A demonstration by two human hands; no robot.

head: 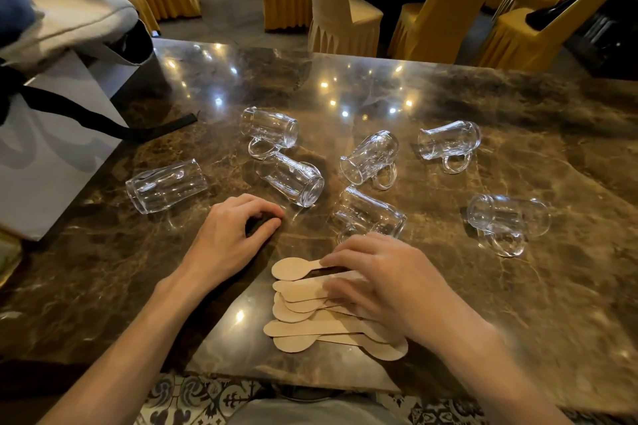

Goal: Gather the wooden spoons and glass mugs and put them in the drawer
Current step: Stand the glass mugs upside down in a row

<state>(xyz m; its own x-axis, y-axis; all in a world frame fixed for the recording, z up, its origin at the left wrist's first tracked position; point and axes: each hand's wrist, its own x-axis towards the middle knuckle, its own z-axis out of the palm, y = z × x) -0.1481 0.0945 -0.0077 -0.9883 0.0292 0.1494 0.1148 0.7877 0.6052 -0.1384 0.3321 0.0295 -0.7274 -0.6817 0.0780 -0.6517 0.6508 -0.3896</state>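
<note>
Hands resting on glossy brown marble worktop (483,286), right hand (383,272) pressing open-fingered on flat pale wooden spoons (310,317), left hand (234,235) lying loosely curled, empty, clear ribbed glass mugs (293,178) lying toppled.

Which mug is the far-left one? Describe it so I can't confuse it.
On the marble table, find the grey bag at the left edge. The mug lies on its side beside it, left of the left hand. It lies alone, with no handle sticking out sideways.

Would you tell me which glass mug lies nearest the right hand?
The mug just beyond the right hand, its handle at the fingertips; the other six lie farther off.
</note>
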